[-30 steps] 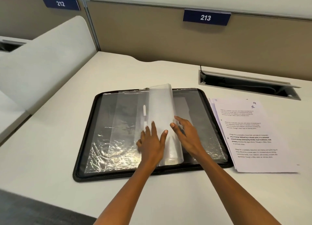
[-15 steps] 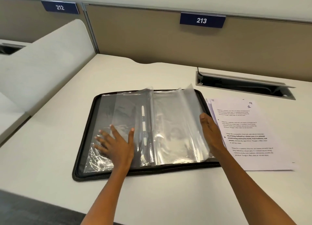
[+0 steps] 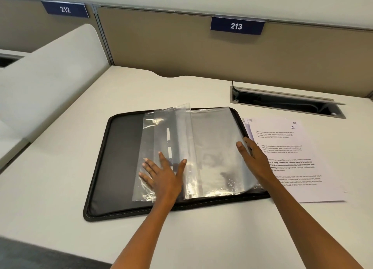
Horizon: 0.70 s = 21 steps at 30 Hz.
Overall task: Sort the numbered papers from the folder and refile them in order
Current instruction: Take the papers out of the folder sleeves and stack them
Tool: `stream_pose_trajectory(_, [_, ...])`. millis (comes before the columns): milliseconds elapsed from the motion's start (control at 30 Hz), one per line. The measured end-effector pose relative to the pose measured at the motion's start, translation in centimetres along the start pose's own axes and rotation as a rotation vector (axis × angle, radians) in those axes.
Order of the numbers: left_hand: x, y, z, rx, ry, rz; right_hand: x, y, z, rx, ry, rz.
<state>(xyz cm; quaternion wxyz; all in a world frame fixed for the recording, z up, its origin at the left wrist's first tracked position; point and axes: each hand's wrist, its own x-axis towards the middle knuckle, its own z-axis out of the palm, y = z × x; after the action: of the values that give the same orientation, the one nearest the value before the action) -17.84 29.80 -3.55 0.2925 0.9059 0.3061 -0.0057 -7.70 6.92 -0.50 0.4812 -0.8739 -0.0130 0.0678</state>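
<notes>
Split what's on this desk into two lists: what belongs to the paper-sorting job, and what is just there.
Belongs to the job:
- black folder, lying open
- clear plastic sleeves in it
- stack of numbered papers to its right
- left hand flat on the sleeves
- right hand at the sleeves' right edge

Just there:
- cable tray in the desk
- sign 213
- sign 212

head view: sitting at the person's head, looking forward and down | desk [image 3: 60, 188] filling the frame at close range | partition [image 3: 181, 52] rising toward 12 o'clock | forearms entering from 6 o'clock | only one view, sharing nothing
</notes>
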Motion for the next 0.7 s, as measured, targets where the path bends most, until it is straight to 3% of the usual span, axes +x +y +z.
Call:
stream_pose_trajectory(200, [-1.5,3.9,1.4,-0.001,-0.118,0.145,-0.7,-0.3,-1.1,0.101,0.025,0.039])
stream_pose_trajectory(400, [-3.0,7.6,2.4,-0.229,-0.315,0.369,-1.7,-0.2,-2.4,0.067,0.083,0.033])
stream_pose_trajectory(500, [-3.4,8.4,2.6,-0.424,-0.222,0.528,-2.0,0.1,-2.7,0.059,0.060,0.009])
stream_pose_trajectory(600, [-3.4,8.2,2.5,-0.482,0.084,0.692,-2.0,0.6,-2.8,-0.006,0.000,-0.082])
stream_pose_trajectory(700, [-2.7,7.8,3.1,-0.465,0.284,0.626,-1.5,2.0,-2.4,-0.362,-0.143,-0.266])
